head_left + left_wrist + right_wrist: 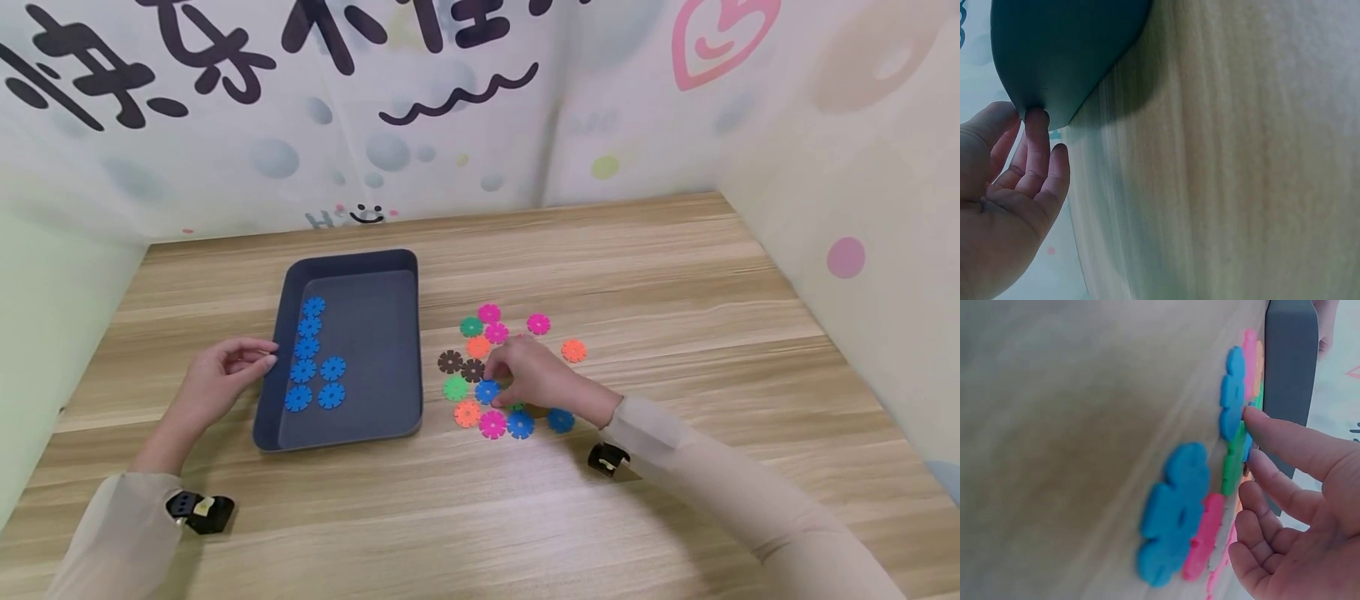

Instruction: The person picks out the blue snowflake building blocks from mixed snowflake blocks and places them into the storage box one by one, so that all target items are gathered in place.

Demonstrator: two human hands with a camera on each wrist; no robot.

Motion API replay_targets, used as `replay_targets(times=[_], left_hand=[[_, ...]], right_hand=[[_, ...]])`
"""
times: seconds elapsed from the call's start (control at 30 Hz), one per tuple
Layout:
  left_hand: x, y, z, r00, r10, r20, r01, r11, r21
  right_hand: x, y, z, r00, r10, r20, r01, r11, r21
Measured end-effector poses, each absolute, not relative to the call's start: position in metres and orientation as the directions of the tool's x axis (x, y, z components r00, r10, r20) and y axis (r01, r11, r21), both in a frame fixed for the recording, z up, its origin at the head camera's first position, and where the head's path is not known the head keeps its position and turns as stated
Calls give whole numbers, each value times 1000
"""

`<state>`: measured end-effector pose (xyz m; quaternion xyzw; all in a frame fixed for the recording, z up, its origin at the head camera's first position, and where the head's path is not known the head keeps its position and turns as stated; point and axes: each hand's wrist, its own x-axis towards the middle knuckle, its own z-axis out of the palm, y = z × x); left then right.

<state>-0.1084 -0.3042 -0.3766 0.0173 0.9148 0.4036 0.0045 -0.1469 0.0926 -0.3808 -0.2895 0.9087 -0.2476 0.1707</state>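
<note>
A dark grey tray (360, 308) stands on the table, with several blue snowflake discs (307, 347) along its left side. My left hand (217, 379) pinches the tray's left rim between thumb and fingers; in the left wrist view the fingertips (1036, 115) press on the tray's outer wall (1066, 56). Right of the tray, my right hand (536, 375) reaches down into loose snowflake discs. Its thumb and index finger pinch a blue snowflake disc (487, 392) by the edges, at table level. In the right wrist view that disc is mostly hidden behind the fingers.
Around the right hand lie pink (492, 424), orange (467, 413), green (455, 387) and brown discs (450, 362), plus more blue ones (520, 424). The hand covers some of them. A printed wall (450, 167) borders the table's back, and another wall (862, 208) the right side.
</note>
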Motion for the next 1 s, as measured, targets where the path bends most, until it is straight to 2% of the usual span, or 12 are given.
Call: replay_targets(times=[0.37,0.73,1.0], left_hand=[[-109,-304,-377,-999,43,3,32,686,727],[-109,-303,-374,-999,46,5,35,673,739],[-108,-304,-374,-999,49,9,39,669,743]], right_hand=[[-152,88,-376,-763,-587,-272,-369,740,-562],[-147,86,-375,-770,-575,-277,-327,729,-602],[-142,84,-377,-775,-580,-249,-362,731,-579]])
